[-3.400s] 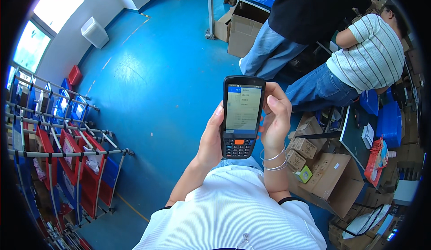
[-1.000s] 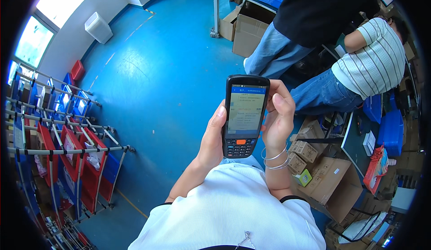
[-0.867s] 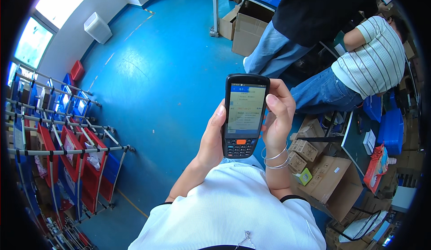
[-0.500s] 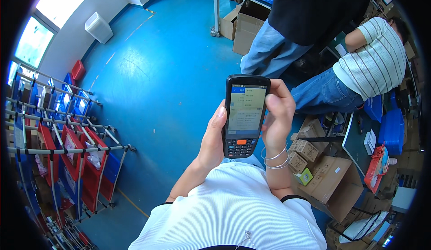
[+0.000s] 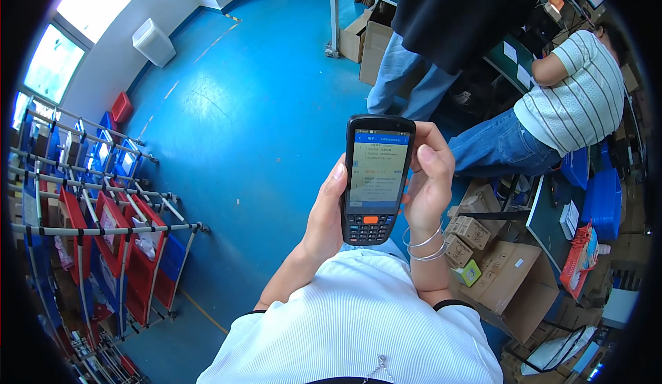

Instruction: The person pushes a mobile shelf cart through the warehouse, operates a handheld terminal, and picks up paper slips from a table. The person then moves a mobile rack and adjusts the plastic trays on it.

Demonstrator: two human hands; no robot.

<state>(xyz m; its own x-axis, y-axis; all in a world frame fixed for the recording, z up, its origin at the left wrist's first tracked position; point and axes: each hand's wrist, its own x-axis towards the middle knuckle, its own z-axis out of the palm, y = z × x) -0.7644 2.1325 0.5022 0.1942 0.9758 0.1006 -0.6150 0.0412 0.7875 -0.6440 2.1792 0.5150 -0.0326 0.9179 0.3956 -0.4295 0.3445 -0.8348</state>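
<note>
A black handheld barcode terminal (image 5: 376, 177) is held upright in front of my chest, its lit screen facing me above a small keypad with an orange key. My left hand (image 5: 327, 208) grips its left side, the thumb along the edge. On the other side, my right hand (image 5: 432, 177) wraps the terminal's right edge, fingers behind it and the thumb raised just off the screen. Silver bangles (image 5: 426, 246) circle my right wrist. The fingertips behind the terminal are mostly hidden.
At left stands a pipe rack (image 5: 103, 232) with red and blue bins. A standing person in black (image 5: 462, 18) and a seated person in a striped top (image 5: 576, 94) are ahead to the right. Cardboard boxes (image 5: 500, 274) and a green-topped workbench (image 5: 552, 208) lie at my right.
My right thumb has lifted away from the screen, and a pop-up menu there has given way to a list page. The standing person has shifted left.
</note>
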